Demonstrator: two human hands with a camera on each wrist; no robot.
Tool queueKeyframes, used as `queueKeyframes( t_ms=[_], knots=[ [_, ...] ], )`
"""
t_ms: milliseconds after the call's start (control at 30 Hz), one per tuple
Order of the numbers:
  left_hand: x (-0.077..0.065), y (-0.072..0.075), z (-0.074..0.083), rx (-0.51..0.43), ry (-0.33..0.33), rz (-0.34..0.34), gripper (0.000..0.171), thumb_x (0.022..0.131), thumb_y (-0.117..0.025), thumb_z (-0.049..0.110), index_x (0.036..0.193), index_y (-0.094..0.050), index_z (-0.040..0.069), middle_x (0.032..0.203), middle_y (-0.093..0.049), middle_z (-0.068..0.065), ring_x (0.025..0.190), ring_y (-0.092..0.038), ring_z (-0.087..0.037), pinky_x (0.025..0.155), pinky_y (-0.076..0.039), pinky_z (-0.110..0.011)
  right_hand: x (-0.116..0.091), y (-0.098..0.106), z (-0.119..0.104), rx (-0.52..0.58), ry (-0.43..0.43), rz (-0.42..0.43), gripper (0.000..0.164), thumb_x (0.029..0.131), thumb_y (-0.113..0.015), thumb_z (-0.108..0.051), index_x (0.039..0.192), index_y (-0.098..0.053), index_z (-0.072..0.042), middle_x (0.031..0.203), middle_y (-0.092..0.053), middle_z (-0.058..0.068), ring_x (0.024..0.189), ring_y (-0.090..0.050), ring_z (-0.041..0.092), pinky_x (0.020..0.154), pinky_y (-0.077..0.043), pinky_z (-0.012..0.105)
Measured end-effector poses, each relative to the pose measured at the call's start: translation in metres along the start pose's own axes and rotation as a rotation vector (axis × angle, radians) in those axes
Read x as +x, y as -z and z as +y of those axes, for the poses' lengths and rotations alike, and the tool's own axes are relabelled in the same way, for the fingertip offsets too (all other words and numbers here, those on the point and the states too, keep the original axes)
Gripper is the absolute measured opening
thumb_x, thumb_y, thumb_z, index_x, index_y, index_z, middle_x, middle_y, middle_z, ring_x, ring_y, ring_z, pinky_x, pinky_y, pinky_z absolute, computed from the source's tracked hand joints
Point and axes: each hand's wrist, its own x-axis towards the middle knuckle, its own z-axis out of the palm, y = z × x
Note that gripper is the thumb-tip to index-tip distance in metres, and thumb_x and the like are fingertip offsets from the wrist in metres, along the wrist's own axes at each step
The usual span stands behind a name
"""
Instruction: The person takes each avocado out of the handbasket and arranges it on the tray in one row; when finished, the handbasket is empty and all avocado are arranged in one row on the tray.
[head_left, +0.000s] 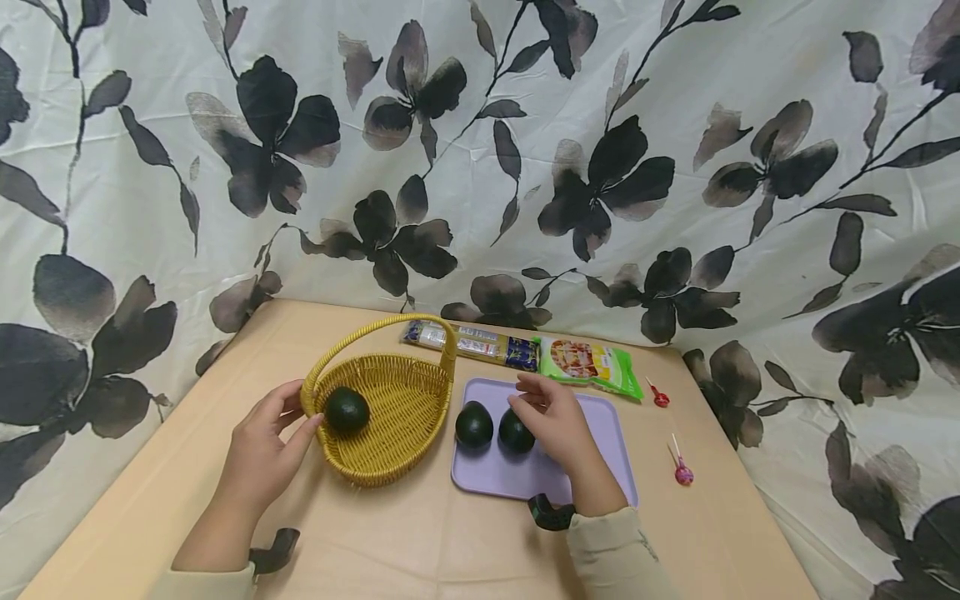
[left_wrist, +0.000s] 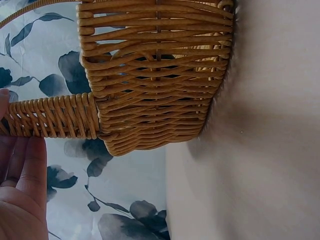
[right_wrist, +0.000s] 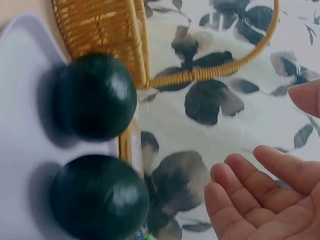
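My left hand (head_left: 262,454) grips the handle of a yellow woven basket (head_left: 401,417) at its left base, thumb on one side and fingers on the other. Within the basket, against its left side, lies a dark green avocado (head_left: 347,410). To the right is a lilac tray (head_left: 487,481) bearing two avocados, a left one (head_left: 474,425) and a right one (head_left: 516,435). Above the right one hovers my right hand (head_left: 558,425), which overlaps it in the head view. The right wrist view shows that hand (right_wrist: 270,200) with spread, gently bent fingers and nothing in them.
Behind the tray lie a long blue-and-gold packet (head_left: 480,343) and a green food bag (head_left: 588,364). A red lollipop (head_left: 660,397) and a pink-purple lollipop (head_left: 683,474) are to the tray's right. A floral cloth (head_left: 495,208) hangs along the table's (head_left: 390,542) back edge.
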Motion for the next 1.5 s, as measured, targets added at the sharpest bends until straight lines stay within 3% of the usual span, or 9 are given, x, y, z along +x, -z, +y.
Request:
queueKeyframes(
  t_ms=[533,1100,1500],
  knots=[
    [0.000,0.000,0.001,0.008,0.003,0.000,0.057,0.085,-0.080,-0.003,0.137,-0.056,0.003,0.122,-0.067,-0.010,0.109,-0.065,-0.024,0.096,-0.045,0.002,0.013,-0.035,-0.030,0.010,0.145,-0.192,0.055,0.094,-0.075,-0.030,0.143,-0.058,-0.012,0.136,-0.065,0.009,0.126,-0.063,0.029,0.113,-0.052,0.048],
    [0.000,0.001,0.000,0.011,0.005,-0.003,0.058,0.085,-0.080,-0.004,0.137,-0.055,0.001,0.121,-0.067,-0.011,0.108,-0.065,-0.024,0.095,-0.045,0.002,0.032,-0.067,-0.053,-0.068,0.144,-0.318,0.063,0.091,-0.075,-0.047,0.145,-0.057,-0.017,0.143,-0.062,0.002,0.131,-0.060,0.021,0.114,-0.051,0.041],
    [0.001,0.000,0.000,0.014,0.009,-0.006,0.061,0.082,-0.081,-0.005,0.137,-0.056,0.003,0.120,-0.068,-0.011,0.108,-0.065,-0.025,0.095,-0.049,-0.004,0.047,-0.081,-0.056,-0.084,0.146,-0.372,0.063,0.092,-0.076,-0.038,0.144,-0.057,-0.010,0.147,-0.059,0.007,0.131,-0.060,0.024,0.115,-0.051,0.045]
  ],
)
